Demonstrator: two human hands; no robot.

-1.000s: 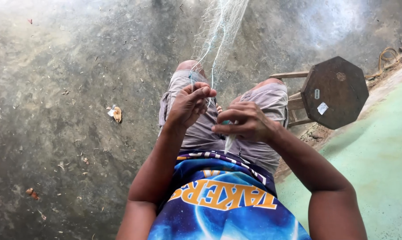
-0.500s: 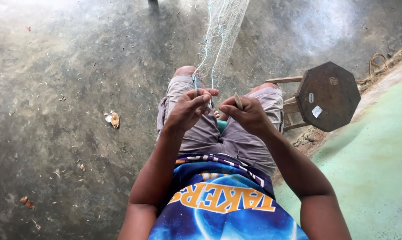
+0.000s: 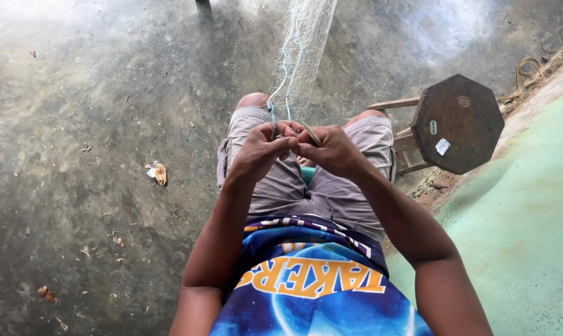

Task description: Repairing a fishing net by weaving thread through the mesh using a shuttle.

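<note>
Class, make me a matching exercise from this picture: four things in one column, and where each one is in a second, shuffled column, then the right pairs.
Things:
1. fishing net
2. wooden stool
3. scrap of litter
4. left hand

Places:
A. on the concrete floor, left of the knees
B. beside the person's right leg
C. touching the right hand above the lap
D. stretching up from the hands to the top edge

Pairs: 1-D, 2-B, 3-A, 4-C

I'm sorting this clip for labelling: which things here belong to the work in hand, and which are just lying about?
In use:
- fine pale net, stretched up from the lap
- slim tool in the right hand
- left hand, pinching the net's strands

Lying about:
- dark wooden stool
- scrap of litter on the concrete floor
- coiled rope
</note>
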